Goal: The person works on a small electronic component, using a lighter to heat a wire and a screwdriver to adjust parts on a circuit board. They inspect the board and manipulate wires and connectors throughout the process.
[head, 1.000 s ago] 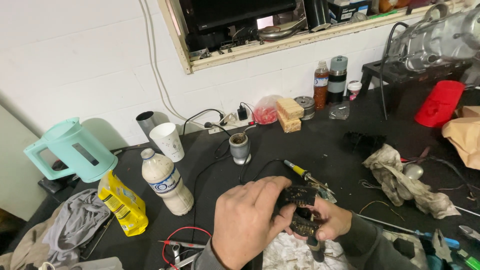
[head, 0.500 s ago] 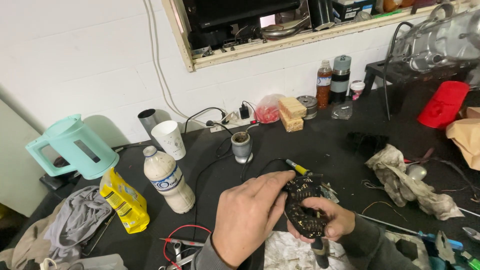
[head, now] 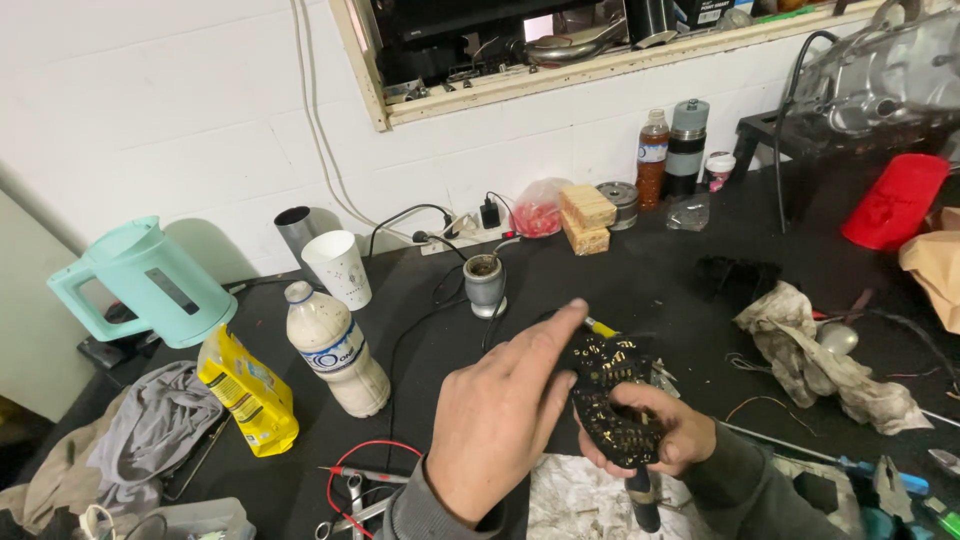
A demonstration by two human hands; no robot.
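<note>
Left hand point(head: 500, 420) now lifted, fingers loose; right hand point(head: 655, 430) gripping black circuit board point(head: 605, 400); bottle point(head: 335, 350) nearby

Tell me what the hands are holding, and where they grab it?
The right hand grips a black circuit board around its lower edge. The left hand holds nothing; its fingertips just touch the board's top.

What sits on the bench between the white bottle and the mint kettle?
In the head view, a yellow bag lies between the white bottle and the mint kettle, just below the line joining them.
</note>
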